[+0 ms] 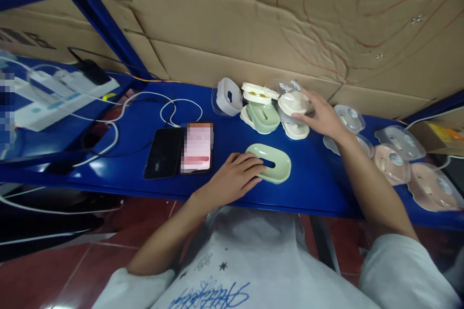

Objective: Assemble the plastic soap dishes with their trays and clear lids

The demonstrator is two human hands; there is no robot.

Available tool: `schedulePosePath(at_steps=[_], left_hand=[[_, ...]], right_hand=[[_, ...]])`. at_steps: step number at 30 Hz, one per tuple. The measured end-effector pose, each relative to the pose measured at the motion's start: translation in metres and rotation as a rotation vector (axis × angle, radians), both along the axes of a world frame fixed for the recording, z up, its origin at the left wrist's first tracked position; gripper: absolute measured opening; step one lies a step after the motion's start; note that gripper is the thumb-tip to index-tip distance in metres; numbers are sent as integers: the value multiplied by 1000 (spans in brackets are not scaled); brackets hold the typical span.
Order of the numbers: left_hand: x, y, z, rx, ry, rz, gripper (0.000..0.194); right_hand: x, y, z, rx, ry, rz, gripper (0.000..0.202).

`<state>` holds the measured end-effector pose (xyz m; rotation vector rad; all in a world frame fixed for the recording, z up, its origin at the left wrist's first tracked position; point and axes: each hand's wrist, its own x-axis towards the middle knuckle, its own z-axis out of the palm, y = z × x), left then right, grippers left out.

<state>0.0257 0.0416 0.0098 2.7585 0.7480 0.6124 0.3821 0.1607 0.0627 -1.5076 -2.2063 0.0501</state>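
Note:
My left hand [241, 174] lies over the left end of a pale green soap dish [282, 164], its fingers dipping over the rim beside the slot. That dish rests on the blue table near the front edge. Farther back, my right hand [321, 112] has thumb and fingers on either side of a cream soap dish [294, 102] in the pile; part of it is hidden by the fingers. Beside it in the same pile are another green soap dish [264, 117] and a stacked cream soap dish [259, 91].
Two phones lie left of my left hand, a dark one [163, 153] and a lit one [197, 147]. A white dish [229, 96] stands on edge at the back. Several clear-lidded dishes, including a pink one [433, 187], sit right. White cables and a power strip [68, 99] occupy the left.

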Motion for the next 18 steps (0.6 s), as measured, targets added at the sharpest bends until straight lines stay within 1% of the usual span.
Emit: schedulePosePath(at_steps=[3,5,7,10,12,15,18], left_hand=[[-1,1,-2,35,-2,19,26],[-1,1,-3,46,-2,18,26],[0,1,-2,50,-3,22,26],[1,0,-1,59,-4,32,27],[1,0,0,63,-12,36,28],[0,0,1,52,-36,35,28],[0,0,1,59,-45,31,25]], right_hand=[[-5,2,-2,88,80,-190,83],[-5,-1,-4,143,140,-264,77],[-1,-7,-6,150,148,-234,69],[10,-16,-7,113,39,-119,53],[15,-20,-7,107,-16,-74,45],[17,-23,-2,92,-12,-32,40],[13,-25,8,87,70,12,41]])
